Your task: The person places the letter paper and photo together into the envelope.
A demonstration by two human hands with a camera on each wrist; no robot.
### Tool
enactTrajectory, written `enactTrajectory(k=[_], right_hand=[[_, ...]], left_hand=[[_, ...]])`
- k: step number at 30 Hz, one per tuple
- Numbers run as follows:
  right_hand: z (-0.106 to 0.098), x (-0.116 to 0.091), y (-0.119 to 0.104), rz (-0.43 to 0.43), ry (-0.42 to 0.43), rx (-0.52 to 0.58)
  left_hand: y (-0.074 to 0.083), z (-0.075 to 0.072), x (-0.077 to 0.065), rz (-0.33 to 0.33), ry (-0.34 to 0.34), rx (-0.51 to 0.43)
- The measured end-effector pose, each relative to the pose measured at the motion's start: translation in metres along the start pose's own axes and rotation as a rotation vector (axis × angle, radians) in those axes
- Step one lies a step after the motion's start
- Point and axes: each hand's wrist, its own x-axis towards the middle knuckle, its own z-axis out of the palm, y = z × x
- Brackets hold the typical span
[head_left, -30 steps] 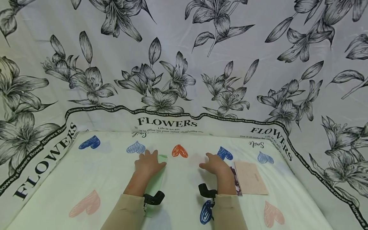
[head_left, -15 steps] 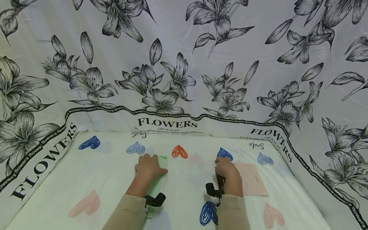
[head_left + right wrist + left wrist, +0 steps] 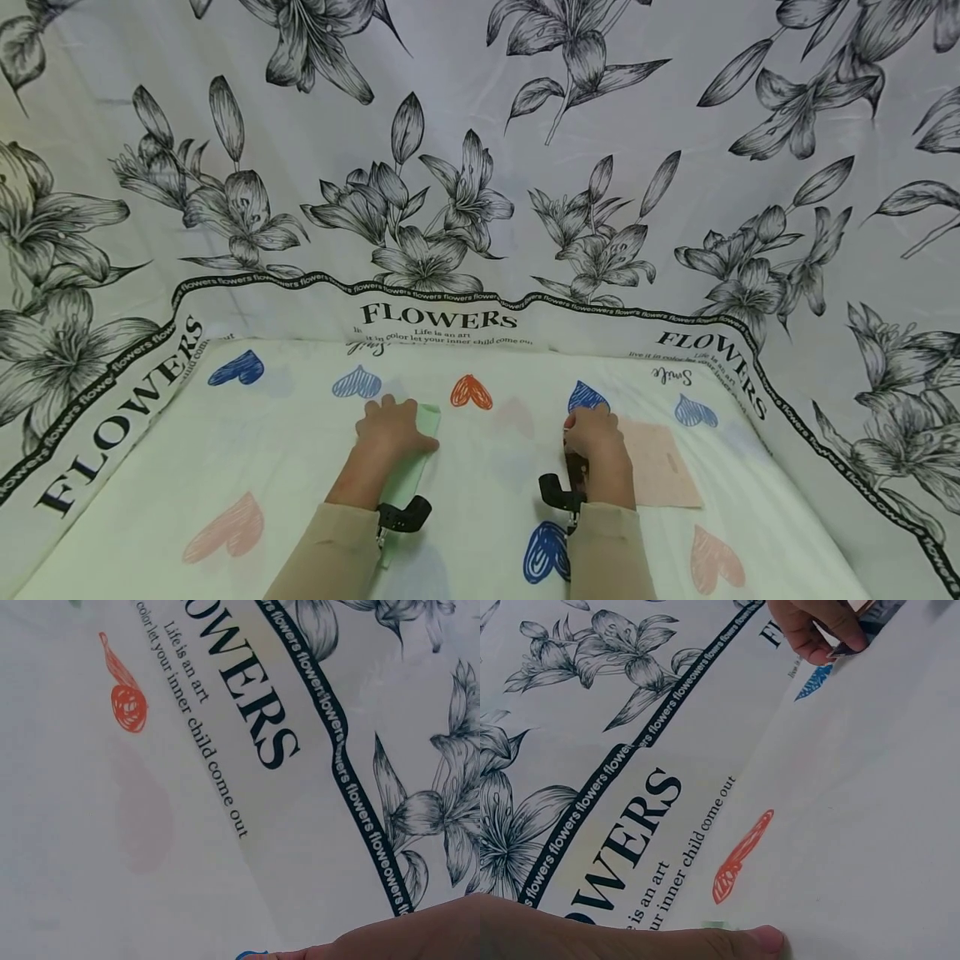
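Observation:
My left hand (image 3: 390,433) rests on a narrow pale green paper (image 3: 408,477), fingers spread and thumb out over its right edge. The hand and sleeve hide much of this paper. On the right, my right hand (image 3: 600,442) pinches a thin, dark printed card (image 3: 576,468) between thumb and fingers. In the left wrist view, the card's dark patterned edge (image 3: 885,624) shows under those fingertips. A light pink card (image 3: 663,467) lies flat beside the right hand, partly covered by it. Only the thumb side of the right hand (image 3: 390,930) shows in the right wrist view.
A white cloth (image 3: 480,492) printed with coloured hearts covers the table. Behind it and at both sides hangs a white curtain (image 3: 450,200) with black flower prints. Each wrist carries a small black camera mount, such as the left one (image 3: 405,514).
My right hand has moved right and down onto the dark printed card and now pinches it. My left hand has stayed on the green paper, barely shifting.

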Motion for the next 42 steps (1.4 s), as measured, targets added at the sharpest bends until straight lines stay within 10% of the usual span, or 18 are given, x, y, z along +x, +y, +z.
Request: enactTrajectory(k=[21,30,42], right_hand=[[-0.013,-0.002,-0.019,-0.143,0.196,0.260],[-0.014,-0.002,-0.029,-0.123,0.252,0.379],[-0.001,0.003,-0.042,-0.136,0.256,0.462]], left_hand=[[0.002,0.009,0.011,0.308,-0.156,-0.075],[0.007,0.004,0.002,0.199,-0.100,0.025],[0.008,0.005,0.010,0.331,-0.124,-0.015]])
